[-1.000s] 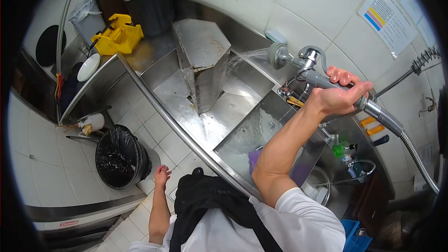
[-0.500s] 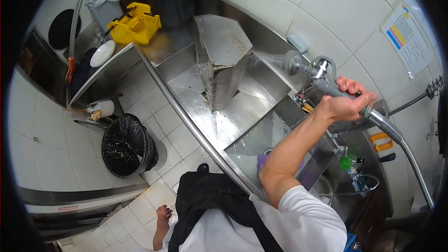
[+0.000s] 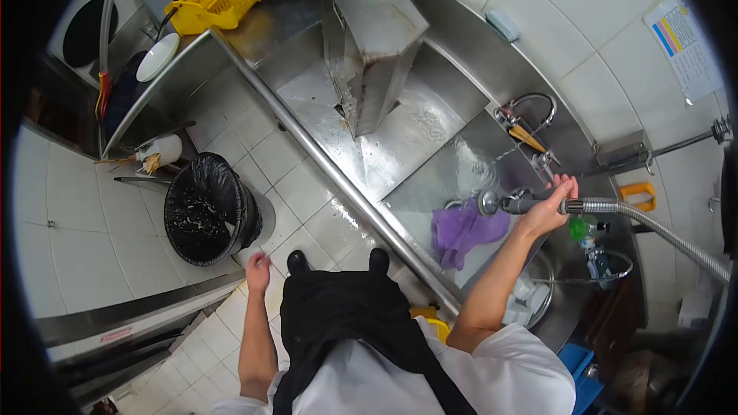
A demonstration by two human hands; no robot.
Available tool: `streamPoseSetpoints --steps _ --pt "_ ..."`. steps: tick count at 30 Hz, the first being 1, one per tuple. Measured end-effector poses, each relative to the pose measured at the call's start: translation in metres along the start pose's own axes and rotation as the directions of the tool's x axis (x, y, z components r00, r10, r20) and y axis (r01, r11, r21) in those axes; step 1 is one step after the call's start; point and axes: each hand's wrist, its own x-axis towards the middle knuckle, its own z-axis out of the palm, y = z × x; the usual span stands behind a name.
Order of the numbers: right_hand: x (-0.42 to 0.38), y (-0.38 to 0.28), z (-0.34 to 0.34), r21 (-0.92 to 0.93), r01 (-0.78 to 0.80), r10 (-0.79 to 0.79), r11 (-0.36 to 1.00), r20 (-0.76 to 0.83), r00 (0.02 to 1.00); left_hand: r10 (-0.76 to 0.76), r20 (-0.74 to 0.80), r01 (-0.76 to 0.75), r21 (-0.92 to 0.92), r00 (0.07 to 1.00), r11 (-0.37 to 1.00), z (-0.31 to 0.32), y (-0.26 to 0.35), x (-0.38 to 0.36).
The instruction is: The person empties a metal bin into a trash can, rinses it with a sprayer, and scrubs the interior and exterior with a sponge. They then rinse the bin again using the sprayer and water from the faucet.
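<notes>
My right hand (image 3: 545,211) is wrapped round the grey handle of a spray nozzle (image 3: 507,204), which points left over the right sink basin. Its braided metal hose (image 3: 653,223) trails off to the right. Just below the nozzle head, a purple cloth or glove (image 3: 461,234) lies in that basin, and water splashes beside it. My left hand (image 3: 259,270) hangs low near the black-lined bin, fingers loosely curled and holding nothing visible. A large angular stainless-steel piece (image 3: 377,54) stands in the left basin, wet and stained along its edges.
A steel rail (image 3: 307,138) runs along the sink front. On the floor stands a bin (image 3: 207,211) with a black liner. Behind the sink are a faucet (image 3: 538,97) and a sponge (image 3: 502,25). A yellow mop wringer (image 3: 215,1) sits at the back left.
My right hand has lowered the spray nozzle from beside the steel piece to over the right basin. The spray toward the steel piece is gone. My left hand has risen in view.
</notes>
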Motion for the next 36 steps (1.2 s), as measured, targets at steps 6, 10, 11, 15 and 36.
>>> streamPoseSetpoints --steps 6,10,11,15,36 --pt "-0.052 0.039 -0.079 -0.343 -0.019 0.026 0.939 0.017 1.000 0.260 0.158 -0.213 -0.263 0.953 0.941 -0.031 0.125 0.116" --pt "-0.094 0.036 -0.113 -0.372 -0.237 0.197 0.897 -0.144 0.970 0.220 0.372 -0.134 -0.244 0.902 0.961 -0.019 0.082 0.156" --pt "-0.100 0.027 -0.123 -0.339 -0.399 0.356 0.852 -0.183 0.916 0.245 0.378 -0.156 -0.249 0.893 0.956 0.000 0.050 0.164" --pt "-0.206 -0.023 -0.097 -0.656 0.075 -0.080 0.751 0.023 0.997 0.124 0.522 -0.044 -0.164 0.844 0.986 0.028 -0.037 0.154" --pt "-0.475 0.596 -0.046 -0.395 0.856 0.094 0.333 0.917 0.387 0.013 0.593 0.272 -0.388 0.805 0.881 0.149 -0.188 0.159"
